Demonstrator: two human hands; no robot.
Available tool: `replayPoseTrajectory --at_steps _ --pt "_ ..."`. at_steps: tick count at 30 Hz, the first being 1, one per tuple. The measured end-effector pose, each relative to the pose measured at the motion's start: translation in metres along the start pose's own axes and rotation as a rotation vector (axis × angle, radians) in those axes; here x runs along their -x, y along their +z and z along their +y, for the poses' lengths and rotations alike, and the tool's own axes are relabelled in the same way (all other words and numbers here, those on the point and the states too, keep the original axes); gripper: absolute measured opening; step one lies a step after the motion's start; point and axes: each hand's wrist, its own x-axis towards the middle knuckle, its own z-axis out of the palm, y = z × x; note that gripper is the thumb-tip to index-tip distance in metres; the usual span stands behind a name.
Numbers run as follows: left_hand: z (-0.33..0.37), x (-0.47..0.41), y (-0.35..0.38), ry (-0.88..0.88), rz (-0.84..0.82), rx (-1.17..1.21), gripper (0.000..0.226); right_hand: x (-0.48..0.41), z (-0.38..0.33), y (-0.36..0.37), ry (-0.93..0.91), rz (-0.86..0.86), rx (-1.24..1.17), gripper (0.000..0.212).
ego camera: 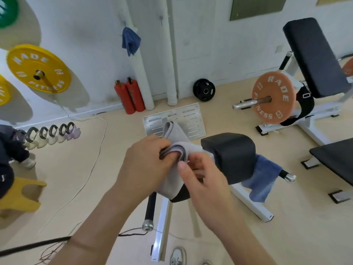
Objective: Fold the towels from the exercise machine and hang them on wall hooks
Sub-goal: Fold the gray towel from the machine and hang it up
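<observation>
Now left hand (145, 165) and right hand (200, 180) pinch soft grey towel (172, 180), layered folds, beside padded black roller (233, 155).

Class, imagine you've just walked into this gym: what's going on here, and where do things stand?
A person is folding a grey towel above the exercise machine's black pad. The left hand grips the folded layers, and the right hand pinches the cloth beside it. One blue towel already hangs on the wall. A second blue towel is draped over the machine to the right of the pad, not yet folded.
</observation>
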Motion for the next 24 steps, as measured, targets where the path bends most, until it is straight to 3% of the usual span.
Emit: replayPoseTrajectory --at_steps 3,7,12,17,24 --pt "0.001 0.016 0.001 0.016 -0.060 0.085 0.025 0.011 0.000 0.017 0.147 -0.060 -0.328 0.049" --pt "-0.003 0.033 -0.001 0.099 -0.162 0.199 0.013 0.009 -0.002 0.026 0.128 0.073 -0.343 0.067" --pt "-0.040 0.044 -0.025 -0.019 -0.150 0.506 0.027 0.010 -0.012 0.056 0.115 0.118 -0.265 0.037" --pt "-0.073 0.052 -0.050 -0.201 -0.088 0.728 0.032 0.016 -0.027 0.100 0.123 0.090 -0.265 0.031" --pt "-0.105 0.061 -0.080 -0.244 -0.041 0.749 0.019 0.020 -0.050 0.140 0.077 0.118 -0.373 0.007"
